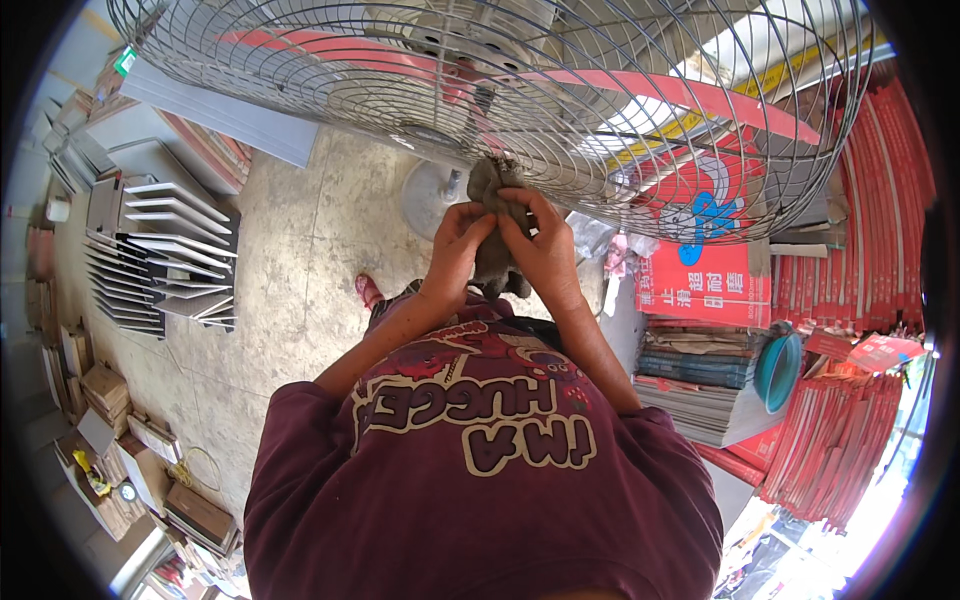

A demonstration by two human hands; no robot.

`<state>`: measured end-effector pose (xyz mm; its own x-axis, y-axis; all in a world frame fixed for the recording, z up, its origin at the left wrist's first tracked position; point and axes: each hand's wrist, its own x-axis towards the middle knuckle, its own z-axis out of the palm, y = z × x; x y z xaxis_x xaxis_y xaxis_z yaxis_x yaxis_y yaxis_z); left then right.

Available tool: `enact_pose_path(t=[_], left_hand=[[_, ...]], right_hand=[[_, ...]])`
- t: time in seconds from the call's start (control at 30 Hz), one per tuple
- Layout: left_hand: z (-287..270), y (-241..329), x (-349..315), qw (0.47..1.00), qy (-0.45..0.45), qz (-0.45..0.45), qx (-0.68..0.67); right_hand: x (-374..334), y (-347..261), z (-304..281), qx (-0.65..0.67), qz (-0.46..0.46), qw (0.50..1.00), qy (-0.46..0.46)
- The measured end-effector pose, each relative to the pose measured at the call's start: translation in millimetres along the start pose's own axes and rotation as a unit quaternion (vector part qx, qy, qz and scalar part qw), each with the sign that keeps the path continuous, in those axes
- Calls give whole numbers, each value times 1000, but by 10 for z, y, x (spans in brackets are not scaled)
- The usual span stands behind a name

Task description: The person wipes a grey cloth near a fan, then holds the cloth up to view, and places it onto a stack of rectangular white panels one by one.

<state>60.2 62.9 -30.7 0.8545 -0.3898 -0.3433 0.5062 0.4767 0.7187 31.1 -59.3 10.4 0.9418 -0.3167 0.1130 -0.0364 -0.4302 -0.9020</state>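
We see two bare hands close together, a little above the middle of the frame. The left hand [453,255] has its fingers bent in, with the thumb and first finger pinching a grey cloth [492,262]. The right hand [543,250] pinches the same cloth from the other side, its thumb pointing up and its first finger curled over the top. The gaps between thumbs and fingers are small, and the two thumbs are near each other. We cannot see all the other fingers, because they are tucked under.

The grey cloth is at the top middle of the frame, right in front of the shirt [480,510]. It looks soft, bunched up and dirty, with darker spots near its top. One part pokes up above the fingers, and the rest hangs down between the hands in lumpy folds. We cannot tell if it is a rag or a glove.

Just above the cloth we see a big wire fan [425,137] with red blades, filling the top of the frame. The cloth's top end meets the fan's low edge in our view, but we cannot tell if they touch. A round grey base [428,200] sits on the floor [300,250], left of the cloth.
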Motion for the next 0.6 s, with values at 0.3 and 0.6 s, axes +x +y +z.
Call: enact_pose_path(t=[0.3, 0.6], left_hand=[[101, -179, -177, 1000, 19, 0, -7], [3, 101, -186, 997, 27, -35, -58]], right_hand=[[-132, 108, -139, -5, 13, 1000, -28], [-75, -39, 35, -5, -8, 1000, -13]])
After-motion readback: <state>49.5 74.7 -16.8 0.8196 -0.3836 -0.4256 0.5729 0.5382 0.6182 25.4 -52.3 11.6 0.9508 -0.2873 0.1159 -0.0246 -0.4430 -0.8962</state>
